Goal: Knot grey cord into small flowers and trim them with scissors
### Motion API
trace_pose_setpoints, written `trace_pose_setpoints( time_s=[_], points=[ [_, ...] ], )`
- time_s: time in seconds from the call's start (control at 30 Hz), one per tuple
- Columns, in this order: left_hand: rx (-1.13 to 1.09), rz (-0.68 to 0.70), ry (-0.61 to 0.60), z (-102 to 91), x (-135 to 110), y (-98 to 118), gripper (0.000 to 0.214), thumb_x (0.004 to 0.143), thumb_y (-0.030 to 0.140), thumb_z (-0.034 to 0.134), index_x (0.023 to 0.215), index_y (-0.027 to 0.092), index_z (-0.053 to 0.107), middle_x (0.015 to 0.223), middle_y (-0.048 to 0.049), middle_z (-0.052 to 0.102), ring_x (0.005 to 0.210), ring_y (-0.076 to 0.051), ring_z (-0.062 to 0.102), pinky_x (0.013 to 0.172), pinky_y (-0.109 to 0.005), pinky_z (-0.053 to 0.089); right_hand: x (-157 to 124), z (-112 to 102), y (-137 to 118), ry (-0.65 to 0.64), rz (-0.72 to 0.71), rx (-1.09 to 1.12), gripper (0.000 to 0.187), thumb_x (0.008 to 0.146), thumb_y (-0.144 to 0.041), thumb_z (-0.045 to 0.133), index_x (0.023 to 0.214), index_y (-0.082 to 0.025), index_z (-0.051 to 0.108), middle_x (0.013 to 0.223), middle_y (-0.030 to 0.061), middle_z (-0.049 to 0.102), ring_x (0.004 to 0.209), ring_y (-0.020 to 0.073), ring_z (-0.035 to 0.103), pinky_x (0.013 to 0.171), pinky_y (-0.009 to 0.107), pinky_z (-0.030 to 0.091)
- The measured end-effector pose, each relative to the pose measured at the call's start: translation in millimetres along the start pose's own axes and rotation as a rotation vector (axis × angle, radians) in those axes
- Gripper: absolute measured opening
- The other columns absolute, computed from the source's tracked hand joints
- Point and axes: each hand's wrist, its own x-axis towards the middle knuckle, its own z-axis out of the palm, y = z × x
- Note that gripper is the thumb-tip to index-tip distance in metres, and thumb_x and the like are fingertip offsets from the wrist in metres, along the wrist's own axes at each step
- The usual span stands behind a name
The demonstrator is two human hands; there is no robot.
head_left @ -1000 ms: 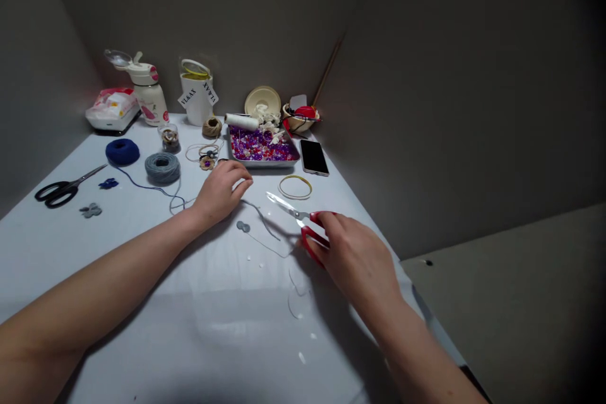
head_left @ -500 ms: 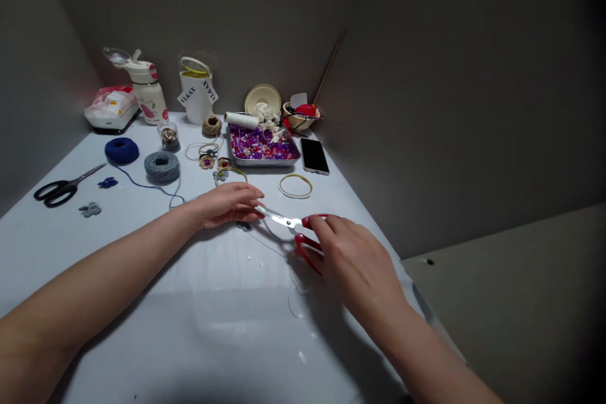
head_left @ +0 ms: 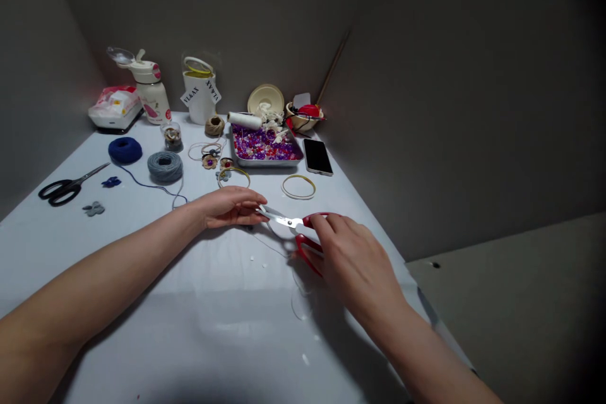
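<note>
My right hand (head_left: 353,259) grips the red handles of a pair of steel scissors (head_left: 286,221), whose blades point left. My left hand (head_left: 231,209) lies on the white tablecloth (head_left: 199,328), its fingertips beside the blade tips. A thin pale thread (head_left: 272,243) loops under the blades and runs toward the right hand. A small grey round piece seen earlier is now hidden, perhaps under the left fingers. I cannot tell whether those fingers pinch anything.
Behind my hands are a metal tray of purple beads (head_left: 266,148), a phone (head_left: 317,156), and gold hoops (head_left: 298,187). Navy yarn (head_left: 125,150), grey yarn (head_left: 165,166) and black scissors (head_left: 66,190) lie to the left. Walls close off the back and both sides.
My left hand has slid right to the blade tips and covers the small grey piece. The scissors have swung, with their blades now pointing more directly left.
</note>
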Motion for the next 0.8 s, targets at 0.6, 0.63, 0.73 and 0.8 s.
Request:
trace_pose_setpoints(
  time_s=[0.6, 0.63, 0.73, 0.8],
  points=[
    [0.041, 0.013, -0.095, -4.1, 5.4, -4.9, 0.005, 0.075, 0.011, 0.068, 0.070, 0.010, 0.068, 0.072, -0.0099, 0.069, 0.073, -0.015, 0.069, 0.069, -0.021, 0.057, 1.0, 0.8, -3.2, -0.004, 0.044, -0.082, 0.029, 0.078, -0.032, 0.063, 0.102, -0.017, 0.056, 0.096, 0.0113, 0.061, 0.088, 0.0270, 0.055, 0.072, 0.034, 0.038],
    [0.044, 0.019, -0.098, -4.4, 5.8, -5.2, 0.005, 0.075, 0.012, 0.068, 0.070, 0.010, 0.068, 0.073, -0.0103, 0.070, 0.074, -0.015, 0.069, 0.068, -0.021, 0.057, 1.1, 0.7, -3.4, -0.002, 0.043, -0.084, 0.029, 0.079, -0.032, 0.063, 0.102, -0.017, 0.056, 0.095, 0.0112, 0.061, 0.088, 0.0270, 0.055, 0.071, 0.034, 0.038],
    [0.056, 0.032, -0.093, -5.0, 6.6, -5.7, 0.005, 0.074, 0.012, 0.068, 0.069, 0.011, 0.068, 0.078, -0.0114, 0.071, 0.076, -0.016, 0.069, 0.066, -0.021, 0.057, 1.5, 0.6, -3.9, 0.001, 0.039, -0.087, 0.027, 0.079, -0.034, 0.062, 0.102, -0.018, 0.056, 0.094, 0.0109, 0.061, 0.088, 0.0269, 0.055, 0.071, 0.034, 0.039],
    [0.067, 0.038, -0.086, -4.6, 6.7, -5.8, 0.006, 0.075, 0.012, 0.067, 0.068, 0.012, 0.068, 0.080, -0.0119, 0.072, 0.077, -0.016, 0.069, 0.065, -0.022, 0.056, 2.0, 0.4, -4.2, -0.003, 0.043, -0.095, 0.026, 0.080, -0.034, 0.061, 0.101, -0.019, 0.056, 0.095, 0.0108, 0.062, 0.088, 0.0269, 0.055, 0.071, 0.034, 0.039]
  ],
)
